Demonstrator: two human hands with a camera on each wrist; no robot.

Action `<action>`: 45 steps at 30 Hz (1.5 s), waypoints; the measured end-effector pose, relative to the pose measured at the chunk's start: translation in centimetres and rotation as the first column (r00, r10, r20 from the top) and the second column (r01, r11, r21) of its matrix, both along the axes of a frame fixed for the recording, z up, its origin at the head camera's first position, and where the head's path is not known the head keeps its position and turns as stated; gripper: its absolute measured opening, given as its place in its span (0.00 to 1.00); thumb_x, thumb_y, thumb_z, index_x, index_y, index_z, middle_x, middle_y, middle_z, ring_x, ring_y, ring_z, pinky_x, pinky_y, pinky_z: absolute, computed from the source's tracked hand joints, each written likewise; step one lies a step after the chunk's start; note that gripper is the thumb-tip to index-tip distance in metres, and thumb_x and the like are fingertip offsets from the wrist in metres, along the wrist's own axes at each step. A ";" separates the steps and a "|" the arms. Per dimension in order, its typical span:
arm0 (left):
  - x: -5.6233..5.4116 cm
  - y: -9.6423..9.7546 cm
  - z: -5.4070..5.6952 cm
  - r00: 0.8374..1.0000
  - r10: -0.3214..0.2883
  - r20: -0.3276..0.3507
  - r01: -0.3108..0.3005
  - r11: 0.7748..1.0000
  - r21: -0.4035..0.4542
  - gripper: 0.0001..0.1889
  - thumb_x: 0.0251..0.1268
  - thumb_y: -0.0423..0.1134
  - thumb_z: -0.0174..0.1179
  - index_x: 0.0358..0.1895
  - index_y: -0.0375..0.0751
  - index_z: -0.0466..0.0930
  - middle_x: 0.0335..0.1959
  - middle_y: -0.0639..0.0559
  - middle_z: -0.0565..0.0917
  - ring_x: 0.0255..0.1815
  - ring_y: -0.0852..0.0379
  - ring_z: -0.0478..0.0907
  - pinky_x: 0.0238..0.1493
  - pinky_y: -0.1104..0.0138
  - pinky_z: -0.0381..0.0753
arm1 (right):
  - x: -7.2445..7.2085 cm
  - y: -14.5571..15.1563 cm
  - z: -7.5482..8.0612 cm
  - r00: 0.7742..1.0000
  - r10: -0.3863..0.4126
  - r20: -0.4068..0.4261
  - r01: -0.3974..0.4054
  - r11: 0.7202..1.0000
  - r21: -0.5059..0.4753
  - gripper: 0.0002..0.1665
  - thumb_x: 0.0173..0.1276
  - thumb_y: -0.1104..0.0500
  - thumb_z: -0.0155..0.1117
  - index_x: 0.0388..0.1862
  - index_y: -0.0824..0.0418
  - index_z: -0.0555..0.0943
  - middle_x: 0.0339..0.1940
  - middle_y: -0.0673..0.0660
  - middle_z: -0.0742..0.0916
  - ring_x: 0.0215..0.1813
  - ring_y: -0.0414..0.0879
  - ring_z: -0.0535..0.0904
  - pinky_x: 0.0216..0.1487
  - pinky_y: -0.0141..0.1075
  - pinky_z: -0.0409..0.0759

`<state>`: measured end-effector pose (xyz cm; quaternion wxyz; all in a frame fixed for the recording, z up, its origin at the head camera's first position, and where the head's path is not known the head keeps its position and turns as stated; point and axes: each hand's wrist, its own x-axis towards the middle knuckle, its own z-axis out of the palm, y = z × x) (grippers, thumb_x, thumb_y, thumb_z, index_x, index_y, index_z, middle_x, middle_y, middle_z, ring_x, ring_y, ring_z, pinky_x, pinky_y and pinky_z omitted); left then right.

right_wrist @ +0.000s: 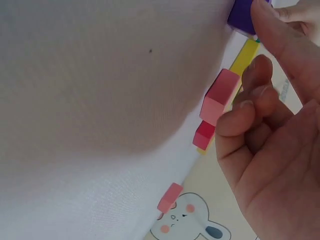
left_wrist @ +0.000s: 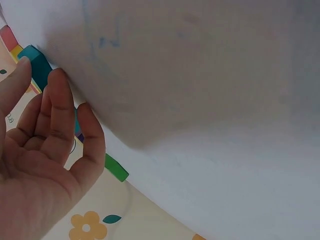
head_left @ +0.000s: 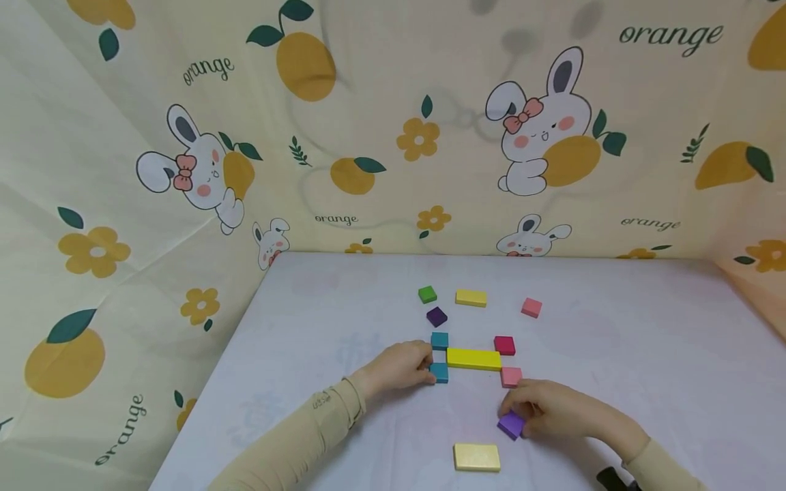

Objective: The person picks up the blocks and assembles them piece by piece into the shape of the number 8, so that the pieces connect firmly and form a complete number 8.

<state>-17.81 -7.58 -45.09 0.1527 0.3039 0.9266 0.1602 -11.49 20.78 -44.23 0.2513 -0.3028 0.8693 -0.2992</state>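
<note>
My left hand (head_left: pixel 396 368) is at the left end of the block arrangement, thumb and forefinger at the near teal block (head_left: pixel 439 373). In the left wrist view, that teal block (left_wrist: pixel 37 65) shows between thumb and fingertips. A second teal block (head_left: pixel 439 340) sits just beyond. My right hand (head_left: pixel 552 408) pinches a purple block (head_left: pixel 512 425), tilted at an angle, in front of the pink block (head_left: pixel 511 377). The right wrist view has the thumb lying over the purple block (right_wrist: pixel 242 17). A long yellow block (head_left: pixel 473 359) runs between the teal pair and the pink and red (head_left: pixel 505 346) blocks.
Farther back lie a green block (head_left: pixel 427 294), a dark purple block (head_left: pixel 437 316), a yellow block (head_left: pixel 471 298) and another pink block (head_left: pixel 531 307). A pale yellow block (head_left: pixel 477 457) lies near the front. A printed cloth (head_left: pixel 381 123) stands behind the white table (head_left: pixel 645 341).
</note>
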 end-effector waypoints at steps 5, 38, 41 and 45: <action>0.0 0.1 -0.1 1.000 0.003 0.001 -0.003 1.000 -0.007 0.12 0.58 0.47 0.63 0.38 0.44 0.76 0.24 0.59 0.71 0.25 0.65 0.67 0.29 0.76 0.68 | -0.3 -0.3 0.0 0.990 -0.029 -0.138 0.039 0.997 0.066 0.18 0.54 0.61 0.69 0.42 0.42 0.82 0.28 0.39 0.74 0.36 0.33 0.67 0.33 0.26 0.69; -0.8 -0.6 -0.9 0.982 0.016 0.186 -0.040 0.992 0.123 0.13 0.60 0.45 0.62 0.44 0.45 0.74 0.24 0.59 0.72 0.27 0.65 0.67 0.32 0.76 0.68 | -1.7 -0.4 0.1 0.971 -0.065 -0.228 0.098 0.986 0.137 0.17 0.53 0.60 0.71 0.42 0.46 0.84 0.31 0.39 0.80 0.35 0.37 0.67 0.31 0.25 0.69; -0.8 -0.7 -0.8 0.977 0.022 0.211 -0.052 0.989 0.138 0.14 0.60 0.45 0.62 0.45 0.44 0.75 0.24 0.59 0.72 0.27 0.65 0.67 0.33 0.76 0.68 | -1.7 -0.5 0.1 0.971 -0.069 -0.230 0.104 0.984 0.143 0.17 0.53 0.60 0.71 0.42 0.45 0.84 0.31 0.39 0.81 0.35 0.36 0.67 0.31 0.25 0.70; -0.9 -0.9 -0.9 0.968 0.036 0.248 -0.077 0.984 0.160 0.14 0.59 0.45 0.62 0.46 0.45 0.75 0.25 0.59 0.73 0.27 0.65 0.68 0.34 0.75 0.68 | -1.6 -0.6 0.2 0.969 -0.073 -0.237 0.114 0.980 0.162 0.17 0.53 0.60 0.71 0.42 0.44 0.84 0.29 0.38 0.80 0.34 0.36 0.68 0.32 0.26 0.70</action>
